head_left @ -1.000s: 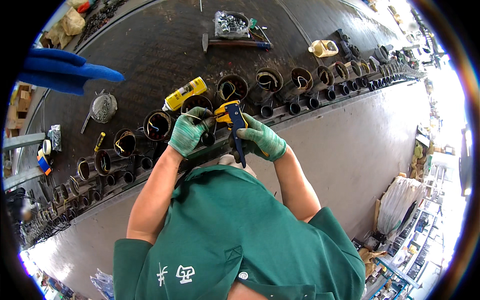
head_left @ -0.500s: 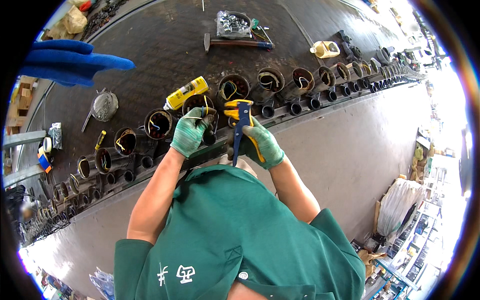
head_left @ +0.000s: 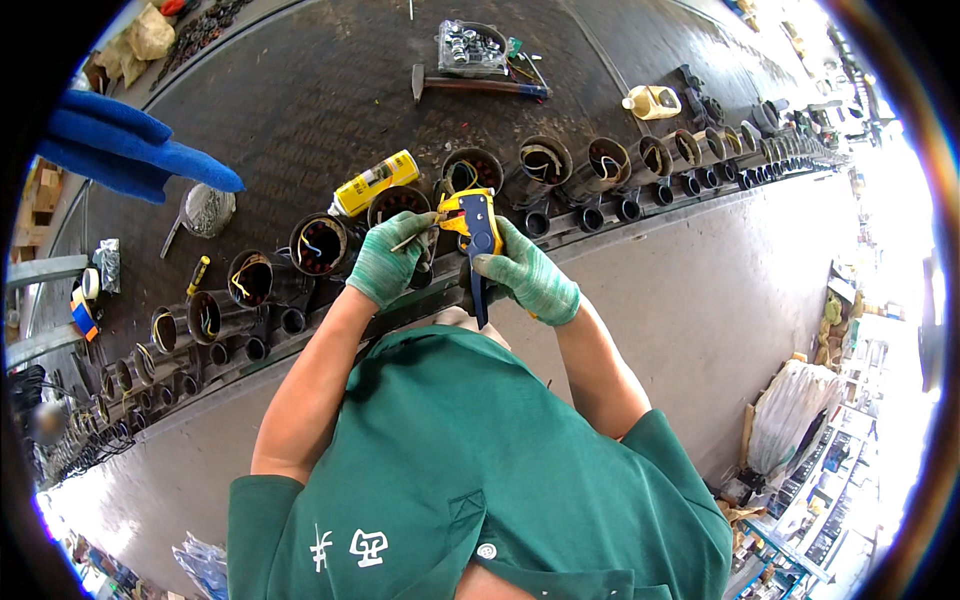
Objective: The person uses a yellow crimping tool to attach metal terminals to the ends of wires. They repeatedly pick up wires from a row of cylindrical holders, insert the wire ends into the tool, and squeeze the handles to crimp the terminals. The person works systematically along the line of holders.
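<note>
My right hand [head_left: 530,268], in a green glove with dark fingertips, is closed round a blue and yellow wire stripper [head_left: 476,225]. Its jaws point left, toward the fingertips of my left hand [head_left: 387,258]. That hand, gloved alike, pinches a thin pale wire [head_left: 404,242], and the wire's end meets the stripper's jaws. Whether the jaws bite on it I cannot make out. Just behind my left hand is the open end of a dark metal tube [head_left: 384,210], partly covered by my fingers. A yellow spray can [head_left: 375,183] lies beside that tube.
A long row of tubes with wires inside, such as one tube [head_left: 318,244], lines the table edge. Farther back are a hammer [head_left: 480,87], a tray of metal parts [head_left: 472,48] and a plastic bottle [head_left: 651,102]. A blue-gloved hand [head_left: 140,150] reaches in at left.
The wire stripper has turned, and its jaws have come to the wire at my left fingertips. The blue-gloved hand at left has shifted left and down a little.
</note>
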A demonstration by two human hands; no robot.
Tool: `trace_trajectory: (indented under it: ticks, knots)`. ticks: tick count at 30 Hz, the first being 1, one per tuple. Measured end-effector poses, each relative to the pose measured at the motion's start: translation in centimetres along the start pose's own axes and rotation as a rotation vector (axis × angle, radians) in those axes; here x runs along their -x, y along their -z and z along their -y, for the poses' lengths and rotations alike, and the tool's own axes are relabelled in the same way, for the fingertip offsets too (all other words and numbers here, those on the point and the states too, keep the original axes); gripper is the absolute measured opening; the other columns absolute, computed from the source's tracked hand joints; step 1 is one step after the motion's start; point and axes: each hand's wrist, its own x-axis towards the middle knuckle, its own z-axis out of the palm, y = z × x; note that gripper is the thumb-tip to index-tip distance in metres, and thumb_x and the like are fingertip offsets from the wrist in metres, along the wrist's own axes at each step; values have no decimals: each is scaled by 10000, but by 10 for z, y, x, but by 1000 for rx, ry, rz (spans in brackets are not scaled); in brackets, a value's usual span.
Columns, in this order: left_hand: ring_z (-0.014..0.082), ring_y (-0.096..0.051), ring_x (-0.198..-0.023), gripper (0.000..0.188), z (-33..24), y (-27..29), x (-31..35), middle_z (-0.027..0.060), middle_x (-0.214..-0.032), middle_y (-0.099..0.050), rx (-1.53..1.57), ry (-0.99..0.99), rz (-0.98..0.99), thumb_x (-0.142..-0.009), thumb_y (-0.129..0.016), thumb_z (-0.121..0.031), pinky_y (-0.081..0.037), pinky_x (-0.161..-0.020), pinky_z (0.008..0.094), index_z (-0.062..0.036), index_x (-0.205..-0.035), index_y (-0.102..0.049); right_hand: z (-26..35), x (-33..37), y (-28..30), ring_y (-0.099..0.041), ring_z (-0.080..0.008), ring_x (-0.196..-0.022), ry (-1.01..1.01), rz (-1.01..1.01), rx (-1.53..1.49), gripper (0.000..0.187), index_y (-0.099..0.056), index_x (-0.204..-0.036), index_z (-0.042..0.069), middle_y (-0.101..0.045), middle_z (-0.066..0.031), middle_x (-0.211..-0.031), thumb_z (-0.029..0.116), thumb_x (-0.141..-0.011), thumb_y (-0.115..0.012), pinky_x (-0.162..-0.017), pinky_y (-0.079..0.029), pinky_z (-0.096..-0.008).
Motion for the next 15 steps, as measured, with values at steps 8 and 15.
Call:
trace_trajectory:
  ticks: [8, 15]
  knots:
    - [114, -657, -722, 250, -7, 1, 1, 45, -934, -678, -5, 41, 29, -1034, -589, 13, -556, -633, 279, 9, -1262, -693, 2, 5, -4, -675, -141, -947, -66, -7, -114, 693, -416, -1523, 91, -617, -36, -1084, 221, -924, -739, -778, -645, -321]
    - [211, -680, -695, 177, 4, 3, -2, 109, -906, -670, -204, -47, 32, -980, -640, -7, -544, -613, 339, 4, -1141, -713, -5, -3, -8, -697, -160, -895, -73, 45, -70, 674, -411, -1519, 92, -620, -57, -1064, 231, -936, -721, -743, -658, -350]
